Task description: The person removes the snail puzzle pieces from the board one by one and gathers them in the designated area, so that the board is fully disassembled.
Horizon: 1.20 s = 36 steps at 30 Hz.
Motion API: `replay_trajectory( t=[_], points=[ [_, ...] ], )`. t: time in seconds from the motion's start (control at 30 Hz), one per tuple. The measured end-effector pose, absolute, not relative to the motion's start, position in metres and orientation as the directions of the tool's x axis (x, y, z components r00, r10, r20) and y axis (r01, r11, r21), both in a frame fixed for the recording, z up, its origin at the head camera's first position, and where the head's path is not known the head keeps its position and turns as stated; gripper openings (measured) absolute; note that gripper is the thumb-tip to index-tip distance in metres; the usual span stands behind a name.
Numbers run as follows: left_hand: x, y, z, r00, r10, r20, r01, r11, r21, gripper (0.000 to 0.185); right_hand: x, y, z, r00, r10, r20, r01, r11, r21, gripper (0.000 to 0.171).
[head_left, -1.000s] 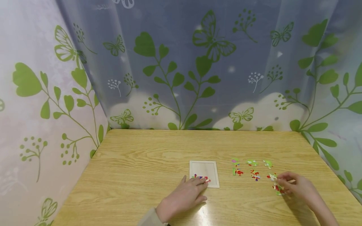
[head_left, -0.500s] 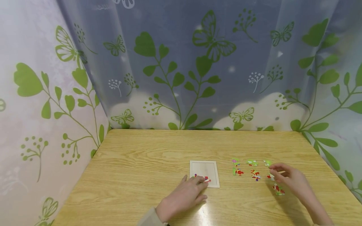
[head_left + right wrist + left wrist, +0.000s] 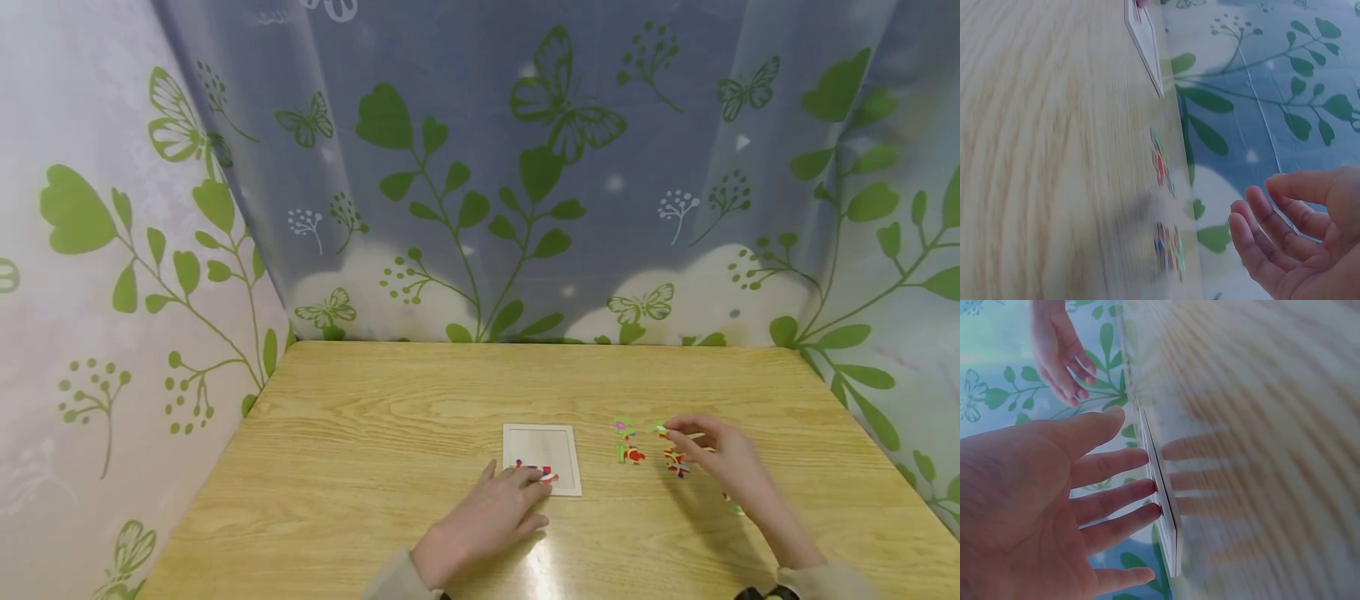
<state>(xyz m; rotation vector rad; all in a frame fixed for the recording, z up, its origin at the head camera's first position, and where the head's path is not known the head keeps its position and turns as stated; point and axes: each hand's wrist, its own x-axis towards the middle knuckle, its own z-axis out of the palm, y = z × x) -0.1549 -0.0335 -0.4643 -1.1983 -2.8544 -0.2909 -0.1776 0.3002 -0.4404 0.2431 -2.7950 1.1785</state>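
My left hand (image 3: pixel 491 512) lies with straight fingers on the lower part of a pale puzzle tray (image 3: pixel 577 467), touching its near side. Colourful puzzle pieces (image 3: pixel 551 476) sit in the tray's near end, partly under those fingers. To the right, my right hand (image 3: pixel 727 467) hovers above the loose pieces, fingers loosely bent. In the right wrist view nothing shows between its thumb and fingers. Its fingertips appear close to a green puzzle piece (image 3: pixel 661 429) in the head view. Below it lies a red and yellow puzzle piece (image 3: pixel 677 462). The hand hides other pieces.
Left of the right hand lie a puzzle piece with a pink flower (image 3: pixel 622 427) and a red and green puzzle piece (image 3: pixel 633 456). Another piece (image 3: pixel 735 506) shows partly beside the right wrist. A patterned curtain (image 3: pixel 465 208) stands behind the wooden table (image 3: pixel 360 417).
My right hand has moved left, from the rightmost puzzle pieces to above the middle ones. The left hand stays on the tray.
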Motion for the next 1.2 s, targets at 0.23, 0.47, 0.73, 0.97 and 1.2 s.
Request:
replay_trajectory(
  t=[0.23,0.47,0.73,0.97,1.2],
  points=[
    [-0.154,-0.04,-0.458,-0.721,0.686,0.093,0.691,0.705,0.157,0.044,-0.183,0.273,-0.443,-0.979,-0.165,0.122,-0.2,0.628,-0.752,0.03],
    [-0.151,-0.054,-0.459,-0.739,0.67,0.073,0.672,0.723,0.159,0.049,-0.191,0.247,-0.454,-0.97,-0.216,0.108,-0.218,0.591,-0.777,0.028],
    [-0.146,-0.062,-0.46,-0.74,0.673,0.009,0.668,0.732,0.133,0.054,-0.197,0.214,-0.46,-0.939,-0.322,0.117,-0.293,0.579,-0.761,0.028],
    [-0.146,-0.062,-0.46,-0.753,0.658,-0.009,0.647,0.743,0.17,0.053,-0.201,0.193,-0.463,-0.917,-0.388,0.097,-0.321,0.571,-0.756,0.029],
    [-0.147,-0.06,-0.462,-0.752,0.659,0.0,0.651,0.744,0.152,0.055,-0.202,0.18,-0.467,-0.911,-0.411,0.044,-0.29,0.559,-0.777,0.03]
  ],
)
